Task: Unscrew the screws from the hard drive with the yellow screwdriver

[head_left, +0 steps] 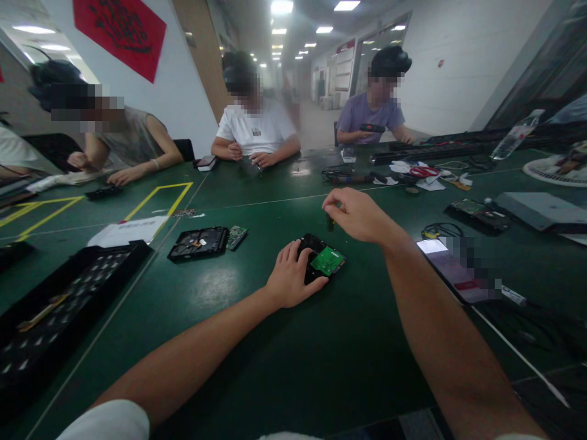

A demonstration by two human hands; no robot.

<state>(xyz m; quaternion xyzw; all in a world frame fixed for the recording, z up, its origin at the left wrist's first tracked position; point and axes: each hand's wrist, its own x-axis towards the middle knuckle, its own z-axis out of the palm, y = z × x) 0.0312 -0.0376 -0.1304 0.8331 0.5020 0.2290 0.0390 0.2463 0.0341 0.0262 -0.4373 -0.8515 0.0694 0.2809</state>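
Observation:
A hard drive [327, 261] with a green circuit board facing up lies on the green table in front of me. My left hand [290, 278] grips its left side, fingers over the far part and thumb along the near edge. Above and to the right of the drive is my right hand [360, 215], its fingers pinched around what looks like a dark screwdriver [330, 222], mostly hidden by the hand. Left of the drive lie another opened hard drive [198, 244] and a small loose circuit board [237, 238].
A black slotted tray [68, 305] is at left, near a paper sheet [131, 231]. A phone [452, 269], cables [443, 231], another drive [477, 215] and a grey box [543, 211] lie right. A bottle [517, 135] stands tilted farther back. Several people sit opposite.

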